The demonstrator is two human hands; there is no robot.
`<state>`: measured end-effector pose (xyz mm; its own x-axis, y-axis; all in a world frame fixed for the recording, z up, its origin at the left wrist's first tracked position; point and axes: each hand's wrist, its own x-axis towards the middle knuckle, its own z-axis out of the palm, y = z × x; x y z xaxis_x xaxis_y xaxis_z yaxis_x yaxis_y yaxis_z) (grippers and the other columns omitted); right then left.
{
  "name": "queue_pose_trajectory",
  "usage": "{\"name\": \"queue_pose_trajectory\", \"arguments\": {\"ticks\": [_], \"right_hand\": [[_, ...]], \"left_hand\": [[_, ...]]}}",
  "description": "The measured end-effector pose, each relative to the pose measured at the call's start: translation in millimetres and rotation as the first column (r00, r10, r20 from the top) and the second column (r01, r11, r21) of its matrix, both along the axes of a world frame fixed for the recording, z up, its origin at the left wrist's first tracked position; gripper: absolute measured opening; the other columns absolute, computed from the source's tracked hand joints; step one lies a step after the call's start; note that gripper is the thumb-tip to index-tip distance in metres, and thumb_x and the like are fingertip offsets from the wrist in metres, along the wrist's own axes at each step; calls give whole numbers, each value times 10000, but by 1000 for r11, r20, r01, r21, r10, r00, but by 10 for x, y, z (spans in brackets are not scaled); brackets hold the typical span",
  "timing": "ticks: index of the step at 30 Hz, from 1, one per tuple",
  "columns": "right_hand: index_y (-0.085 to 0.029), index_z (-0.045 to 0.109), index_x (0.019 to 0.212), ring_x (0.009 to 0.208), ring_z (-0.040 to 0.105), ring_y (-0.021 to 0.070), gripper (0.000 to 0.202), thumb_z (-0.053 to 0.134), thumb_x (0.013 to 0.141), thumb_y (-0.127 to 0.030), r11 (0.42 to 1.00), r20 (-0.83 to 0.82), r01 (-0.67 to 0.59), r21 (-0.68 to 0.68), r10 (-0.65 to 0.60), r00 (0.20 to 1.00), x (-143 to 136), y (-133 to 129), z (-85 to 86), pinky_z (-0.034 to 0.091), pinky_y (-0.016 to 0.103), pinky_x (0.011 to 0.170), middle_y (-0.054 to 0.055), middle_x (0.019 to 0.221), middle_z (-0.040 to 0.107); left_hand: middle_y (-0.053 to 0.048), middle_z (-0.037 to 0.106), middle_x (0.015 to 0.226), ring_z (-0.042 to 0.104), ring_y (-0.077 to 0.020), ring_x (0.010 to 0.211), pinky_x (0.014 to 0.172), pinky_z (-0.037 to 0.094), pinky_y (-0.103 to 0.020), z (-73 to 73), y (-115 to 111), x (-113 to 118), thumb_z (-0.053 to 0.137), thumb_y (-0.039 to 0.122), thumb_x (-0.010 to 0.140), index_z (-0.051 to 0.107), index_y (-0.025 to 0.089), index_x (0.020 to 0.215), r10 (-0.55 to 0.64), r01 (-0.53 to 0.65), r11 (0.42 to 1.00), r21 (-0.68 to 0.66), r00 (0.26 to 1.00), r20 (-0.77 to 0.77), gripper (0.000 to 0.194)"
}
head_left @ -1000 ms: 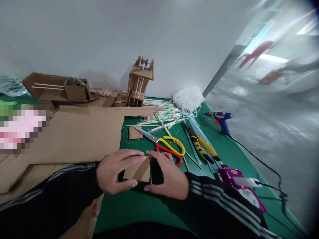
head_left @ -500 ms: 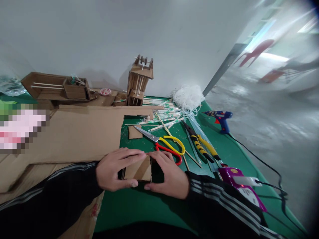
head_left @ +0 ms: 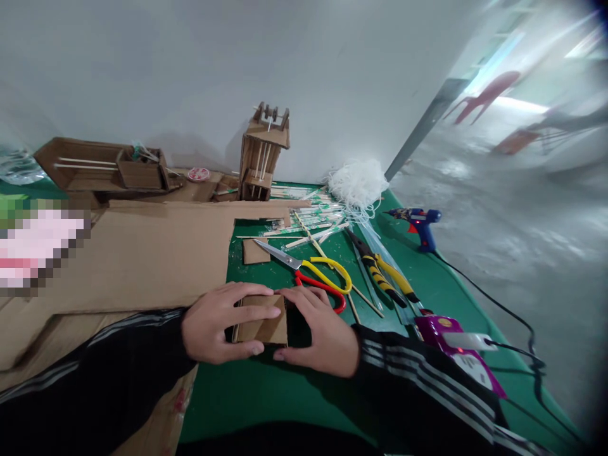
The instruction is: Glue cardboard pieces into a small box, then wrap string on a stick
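Note:
Between my two hands sits a small cardboard box [head_left: 261,330] on the green tabletop. My left hand [head_left: 216,324] grips its left side, thumb along the near edge and one finger lying across the top. From the right, my right hand [head_left: 323,332] holds it with the thumb at the near corner and the fingers at the far edge. Just beyond the box lie scissors [head_left: 304,269] with one yellow and one red handle. Their tip rests over a small cardboard square [head_left: 255,252].
Large cardboard sheets [head_left: 166,253] cover the left. Pliers [head_left: 380,269], a purple power strip [head_left: 456,348] and a blue glue gun [head_left: 420,225] lie right. Behind are wrapped sticks [head_left: 308,221], white string [head_left: 358,183], a standing cardboard model [head_left: 261,155] and another lying model [head_left: 95,166].
One finger of my left hand has come down from the box's far edge onto its top. The box and my right hand stay nearly in place.

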<state>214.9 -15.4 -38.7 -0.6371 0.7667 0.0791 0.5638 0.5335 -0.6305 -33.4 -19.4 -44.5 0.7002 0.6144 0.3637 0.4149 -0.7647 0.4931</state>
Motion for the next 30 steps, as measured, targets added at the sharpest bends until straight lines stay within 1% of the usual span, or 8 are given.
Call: {"name": "queue_pose_trajectory", "arguments": {"ticks": [4,8,12,17,21,24,27,30], "right_hand": [[-162,460,1314,1181,514,303,845,807,644,-541,1000,-1,-3,18,3,1000,18,-2,0,306,448,1025,113,1269,585],[-169,446,1327,1171,526,288,835,797,664,-535,1000,-43,-13,11,13,999,41,3,-16,287,442,1032,102,1280,589],[-175,439,1340,1158,535,291,843,800,667,-532,1000,-62,-1,8,1,998,52,5,-48,286,451,1024,99,1288,598],[-175,420,1376,1192,524,290,894,776,673,-598,999,-89,-29,45,32,995,67,-1,-82,266,460,1056,106,1313,584],[-174,375,1415,1192,520,296,955,761,670,-631,997,-96,-14,70,20,995,78,-22,-74,282,469,1061,115,1309,581],[-165,368,1404,1168,525,314,980,770,648,-641,993,-115,33,116,-19,993,81,-33,-55,325,483,1029,132,1280,586],[-159,425,1319,1097,550,307,902,771,643,-645,984,-174,71,164,-42,984,81,-35,-36,392,464,956,134,1198,606],[-178,439,1281,1068,555,288,834,779,658,-617,977,-221,63,204,-17,975,77,-38,-23,401,455,943,116,1167,607]], "left_hand": [[-114,495,1351,534,-279,1178,956,462,-418,1,-5,16,624,391,862,512,289,1325,8,-8,1000,13,1000,-21,487],[-125,508,1317,530,-292,1136,921,457,-449,20,-26,65,626,337,837,520,259,1289,29,-26,999,46,998,-57,471],[-125,523,1319,513,-302,1153,1005,383,-519,55,-58,143,615,292,805,516,232,1232,60,-48,993,111,993,-103,443],[-103,549,1297,525,-290,1158,1072,304,-567,99,-81,211,625,281,787,522,254,1217,97,-74,982,176,987,-128,443],[-81,552,1294,523,-281,1187,1120,215,-607,111,-86,225,601,226,783,527,288,1253,101,-81,980,184,990,-101,480],[-94,542,1308,520,-278,1200,1132,174,-618,96,-89,230,574,206,790,533,266,1250,95,-86,975,205,995,-36,466],[-116,523,1330,521,-273,1204,1140,150,-615,74,-93,232,565,195,786,527,236,1238,95,-97,973,210,995,22,455],[-119,520,1334,524,-272,1205,1147,142,-614,60,-100,228,602,251,803,517,240,1227,92,-101,974,204,994,53,433]]}}
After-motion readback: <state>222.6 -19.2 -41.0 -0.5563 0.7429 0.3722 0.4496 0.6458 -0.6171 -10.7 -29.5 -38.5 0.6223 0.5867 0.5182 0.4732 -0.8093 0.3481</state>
